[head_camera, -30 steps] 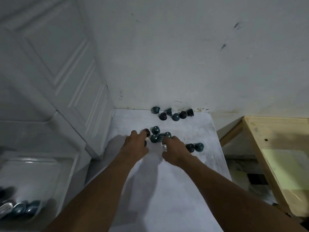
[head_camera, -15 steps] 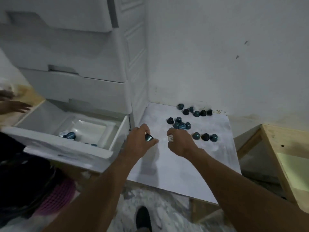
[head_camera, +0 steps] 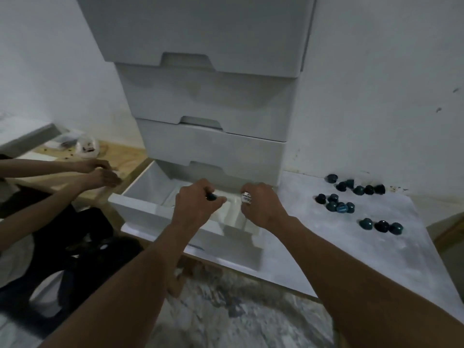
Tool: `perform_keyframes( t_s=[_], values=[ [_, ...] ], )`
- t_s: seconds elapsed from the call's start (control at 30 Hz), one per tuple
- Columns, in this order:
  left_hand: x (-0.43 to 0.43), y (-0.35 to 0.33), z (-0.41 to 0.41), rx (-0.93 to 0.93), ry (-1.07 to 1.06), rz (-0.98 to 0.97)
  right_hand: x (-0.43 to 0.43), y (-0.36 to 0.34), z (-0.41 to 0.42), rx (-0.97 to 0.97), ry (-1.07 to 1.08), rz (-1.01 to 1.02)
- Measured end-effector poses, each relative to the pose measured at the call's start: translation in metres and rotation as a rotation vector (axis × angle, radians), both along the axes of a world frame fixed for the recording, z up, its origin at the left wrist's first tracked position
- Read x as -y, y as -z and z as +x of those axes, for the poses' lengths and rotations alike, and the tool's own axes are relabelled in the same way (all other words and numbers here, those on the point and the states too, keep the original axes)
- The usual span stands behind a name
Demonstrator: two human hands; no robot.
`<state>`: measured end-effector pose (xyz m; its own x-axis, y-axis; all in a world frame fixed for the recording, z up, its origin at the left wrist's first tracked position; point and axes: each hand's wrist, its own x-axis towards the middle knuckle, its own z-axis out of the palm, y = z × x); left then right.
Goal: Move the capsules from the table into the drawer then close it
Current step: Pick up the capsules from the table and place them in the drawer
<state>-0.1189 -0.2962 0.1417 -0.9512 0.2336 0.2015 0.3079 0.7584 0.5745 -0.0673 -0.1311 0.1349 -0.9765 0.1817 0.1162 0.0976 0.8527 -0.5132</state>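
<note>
A dark capsule is pinched in the grip of the left hand, with thumb and curled fingers clamped on it. Only its rounded end is seen, poking out rightward, so its long axis appears roughly level. A second capsule is clamped in the grip of the right hand. Its white printed foil face is turned leftward and toward the camera, and its body is hidden by the fingers. Both are held above the open drawer, over its interior. The remaining capsules are spread in three loose groups on the worktop, right of the drawer. Another person's hands are seen left of the drawer.
</note>
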Motion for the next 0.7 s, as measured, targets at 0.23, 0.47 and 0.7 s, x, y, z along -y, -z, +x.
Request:
perform_keyframes(
  t_s=[0.23, 0.47, 0.7],
  values=[
    [0.061, 0.013, -0.059, 0.121, 0.098, -0.078, 0.068, 0.020, -0.051, 0.061, 0.029, -0.032],
    [0.058, 0.030, -0.115, 0.198, 0.179, -0.188, 0.070, 0.045, -0.109, 0.163, 0.060, -0.036],
    [0.050, 0.047, -0.167, 0.258, 0.323, -0.443, 0.054, 0.086, -0.157, 0.330, 0.062, -0.055]
  ],
)
